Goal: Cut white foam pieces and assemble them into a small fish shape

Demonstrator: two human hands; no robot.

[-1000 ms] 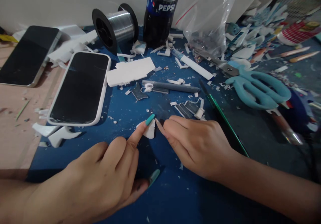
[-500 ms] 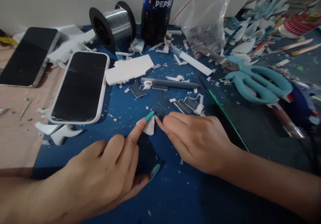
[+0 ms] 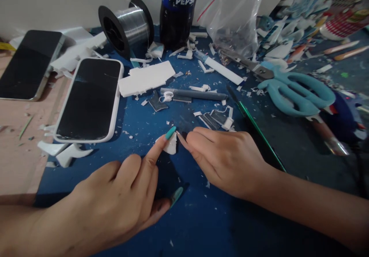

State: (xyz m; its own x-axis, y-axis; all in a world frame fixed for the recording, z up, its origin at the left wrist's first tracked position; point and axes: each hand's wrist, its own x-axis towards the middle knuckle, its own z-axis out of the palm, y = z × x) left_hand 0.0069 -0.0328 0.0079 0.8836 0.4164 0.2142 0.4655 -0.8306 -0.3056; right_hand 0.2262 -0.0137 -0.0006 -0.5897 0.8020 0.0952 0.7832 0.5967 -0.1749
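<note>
A small white foam piece (image 3: 172, 146) lies on the blue mat (image 3: 201, 218). My left hand (image 3: 115, 199) pins it down with the tip of its outstretched index finger, while the other fingers are curled and the thumb rests on the mat. My right hand (image 3: 227, 159) lies palm down to the right of the piece, fingers pressed together, their tips touching its right edge. Something dark shows under those fingertips; I cannot make it out.
Two phones (image 3: 90, 100) (image 3: 29, 63) lie at the left. At the back stand a wire spool (image 3: 127, 26), a Pepsi bottle (image 3: 177, 15) and a plastic bag (image 3: 236, 22). Teal scissors (image 3: 296, 90), a grey pen (image 3: 196, 94), a green-edged stick (image 3: 256, 130) and foam scraps (image 3: 147, 78) lie about.
Both hands stay on the white piece. The view has shifted a little, so the bottle and spool sit slightly higher and further left in the picture.
</note>
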